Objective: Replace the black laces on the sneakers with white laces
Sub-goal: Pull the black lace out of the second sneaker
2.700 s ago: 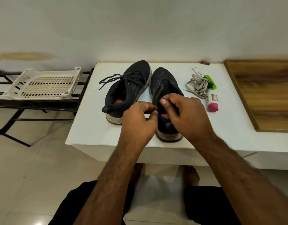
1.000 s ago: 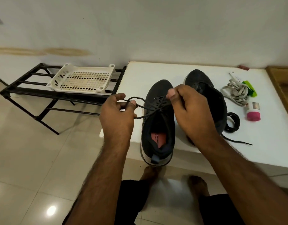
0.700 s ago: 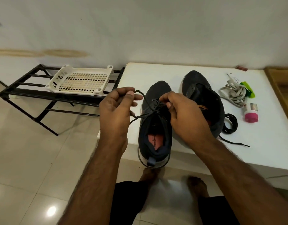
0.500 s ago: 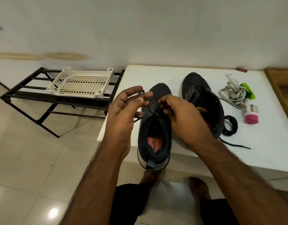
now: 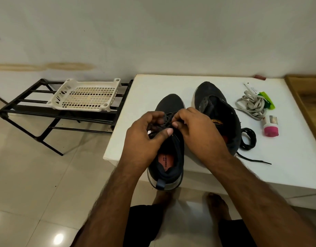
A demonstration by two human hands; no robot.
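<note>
Both hands sit over the near shoe (image 5: 168, 139) on the white table (image 5: 146, 90). The left hand (image 5: 144, 138) and the right hand (image 5: 198, 129) pinch its black lace (image 5: 167, 120). Best to pull the lace out slowly, 1 hole at a time.

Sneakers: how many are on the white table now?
2. The near sneaker lies under both hands, its heel past the white table edge. The far sneaker stands to its right, already unlaced.

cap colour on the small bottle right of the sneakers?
Pink cap on a white bottle, lying on the table; clearest in the head view.
</note>
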